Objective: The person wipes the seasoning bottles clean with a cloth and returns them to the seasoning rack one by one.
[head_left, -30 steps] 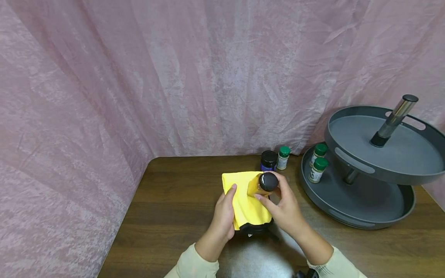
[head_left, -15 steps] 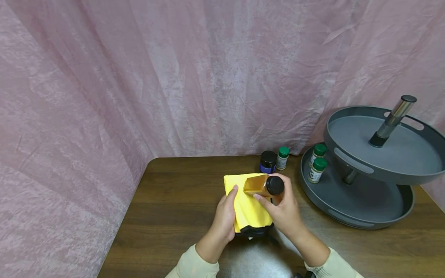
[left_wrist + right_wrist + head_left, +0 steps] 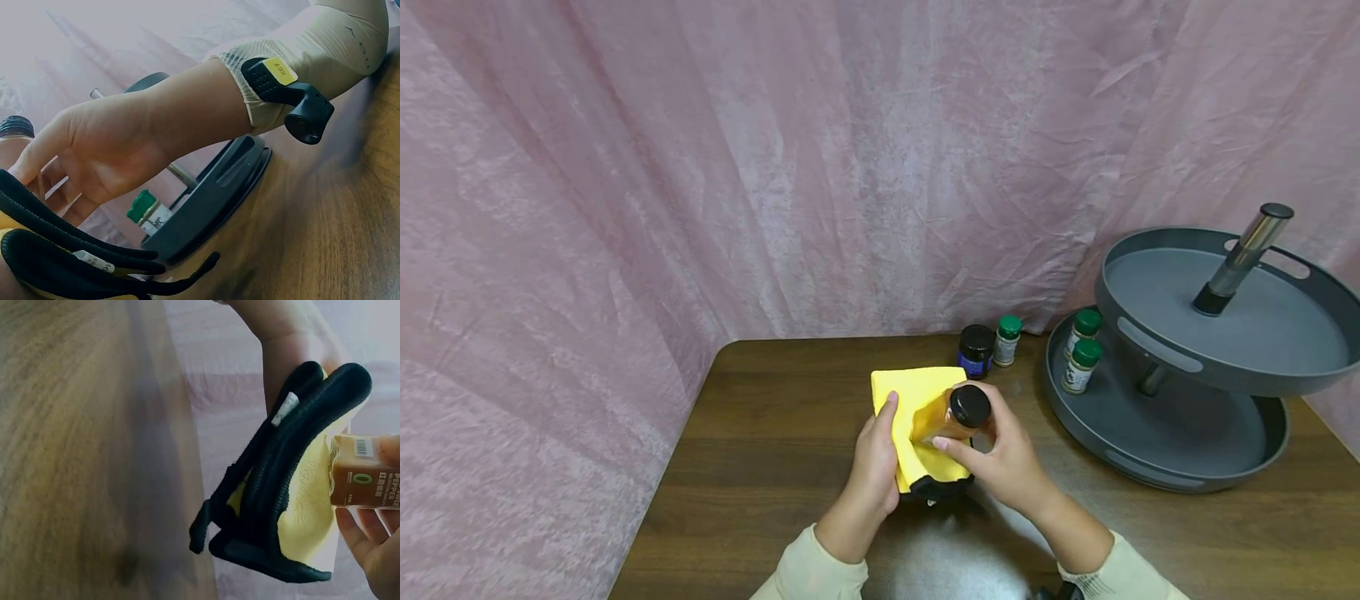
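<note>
In the head view my left hand (image 3: pixel 875 462) holds a folded yellow cloth (image 3: pixel 910 383) with black edging, the thumb lying on top. My right hand (image 3: pixel 1015 462) grips a spice bottle (image 3: pixel 934 419) of orange-brown contents with a black cap, tilted with its cap toward the upper right. Its lower end touches the cloth. The right wrist view shows the bottle's label (image 3: pixel 375 478), printed with the word PEPPER, and the cloth's black edge (image 3: pixel 284 462) folded over in layers. Fingers of the left hand under the cloth are hidden.
Behind the hands stand a dark jar (image 3: pixel 976 350) with a blue label and a green-capped bottle (image 3: pixel 1007 340). To the right is a grey two-tier round tray (image 3: pixel 1157 479); two green-capped bottles (image 3: pixel 1077 367) stand on its lower tier. A pink curtain (image 3: pixel 850 167) hangs behind the table (image 3: pixel 760 417).
The bottle tipped over sideways with its cap to the right, then came back more upright, its cap now further left. Both hands and the cloth have shifted slightly left.
</note>
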{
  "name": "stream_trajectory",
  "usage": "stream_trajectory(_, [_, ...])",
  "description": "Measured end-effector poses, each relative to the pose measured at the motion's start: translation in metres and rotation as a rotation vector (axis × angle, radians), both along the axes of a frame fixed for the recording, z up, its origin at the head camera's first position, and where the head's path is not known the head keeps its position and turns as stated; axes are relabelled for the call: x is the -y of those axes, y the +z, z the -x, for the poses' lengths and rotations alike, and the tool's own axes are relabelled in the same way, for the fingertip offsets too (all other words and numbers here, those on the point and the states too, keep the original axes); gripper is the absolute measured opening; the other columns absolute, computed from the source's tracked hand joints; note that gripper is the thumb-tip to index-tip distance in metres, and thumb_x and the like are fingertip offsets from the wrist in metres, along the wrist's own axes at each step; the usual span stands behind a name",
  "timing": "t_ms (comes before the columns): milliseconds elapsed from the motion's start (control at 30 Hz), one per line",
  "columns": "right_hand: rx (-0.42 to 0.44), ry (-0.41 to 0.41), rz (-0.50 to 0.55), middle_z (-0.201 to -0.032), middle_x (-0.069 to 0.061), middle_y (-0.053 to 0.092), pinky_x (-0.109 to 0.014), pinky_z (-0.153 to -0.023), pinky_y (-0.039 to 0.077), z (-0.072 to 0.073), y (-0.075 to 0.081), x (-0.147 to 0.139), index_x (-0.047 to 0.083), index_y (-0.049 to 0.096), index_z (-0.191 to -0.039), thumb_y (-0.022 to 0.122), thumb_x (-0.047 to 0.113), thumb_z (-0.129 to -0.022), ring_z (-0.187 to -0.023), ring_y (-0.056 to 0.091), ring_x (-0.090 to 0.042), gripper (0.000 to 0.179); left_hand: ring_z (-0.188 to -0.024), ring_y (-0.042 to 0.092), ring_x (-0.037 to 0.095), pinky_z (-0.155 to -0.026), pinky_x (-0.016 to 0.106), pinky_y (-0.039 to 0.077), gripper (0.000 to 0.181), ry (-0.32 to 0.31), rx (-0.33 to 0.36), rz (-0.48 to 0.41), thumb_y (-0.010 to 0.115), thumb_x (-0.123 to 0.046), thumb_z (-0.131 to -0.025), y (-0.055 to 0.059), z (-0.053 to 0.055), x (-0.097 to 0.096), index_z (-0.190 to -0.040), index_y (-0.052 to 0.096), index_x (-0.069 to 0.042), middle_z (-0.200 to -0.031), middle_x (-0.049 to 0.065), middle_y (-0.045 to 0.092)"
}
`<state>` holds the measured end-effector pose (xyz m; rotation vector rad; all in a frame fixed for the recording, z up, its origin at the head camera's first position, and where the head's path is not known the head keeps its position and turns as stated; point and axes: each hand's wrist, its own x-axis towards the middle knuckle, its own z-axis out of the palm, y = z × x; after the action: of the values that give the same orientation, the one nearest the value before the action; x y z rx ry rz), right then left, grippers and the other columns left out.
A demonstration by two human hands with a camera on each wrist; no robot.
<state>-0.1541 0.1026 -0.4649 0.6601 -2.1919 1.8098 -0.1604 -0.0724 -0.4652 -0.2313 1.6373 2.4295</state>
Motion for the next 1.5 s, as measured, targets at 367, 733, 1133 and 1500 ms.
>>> stream_trajectory(367, [-0.04,-0.039,-0.058,-0.131,0.002,0.055,-0.014,-0.108,0.039,0.007,0.005,-0.011,0.017,0.05,-0.143,0.084,0.002,-0.08,-0.122,0.055,-0.007,0.073,-0.1,0.07,0.015,-0.087,0.03,0.057,0.06,0.026,-0.003,0.012,0.047,-0.055,-0.103,0.001,-0.001,0.001,-0.134,0.05,-0.004,-0.116,0.006,0.069])
stream_trajectory(733, [-0.089,-0.075,0.05,-0.137,-0.01,0.053,-0.014,-0.102,0.046,0.013,0.004,-0.012,0.007,0.049,-0.14,0.078,-0.01,-0.081,-0.119,0.057,-0.006,0.068,-0.095,0.07,0.015,-0.082,0.03,0.057,0.061,-0.031,0.021,0.029,0.047,-0.059,-0.101,-0.004,-0.004,-0.001,-0.13,0.05,-0.006,-0.109,0.003,0.07])
stream_trajectory(1133, [-0.052,-0.082,0.119,-0.134,-0.019,0.054,-0.015,-0.093,0.052,0.008,0.001,-0.004,0.004,0.048,-0.14,0.076,-0.014,-0.079,-0.109,0.061,-0.004,0.069,-0.097,0.07,0.015,-0.084,0.031,0.058,0.06,-0.053,0.002,-0.001,0.046,-0.057,-0.102,-0.007,-0.005,-0.006,-0.132,0.05,-0.006,-0.11,0.003,0.07])
stream_trajectory(1500, [-0.02,0.023,-0.006,-0.13,-0.009,0.059,-0.018,-0.093,0.052,0.006,0.004,-0.005,0.011,0.049,-0.143,0.083,0.002,-0.081,-0.109,0.061,-0.007,0.071,-0.1,0.069,0.016,-0.087,0.031,0.057,0.062,-0.035,0.012,0.011,0.045,-0.057,-0.103,-0.006,-0.001,-0.003,-0.135,0.049,-0.005,-0.116,0.006,0.068])
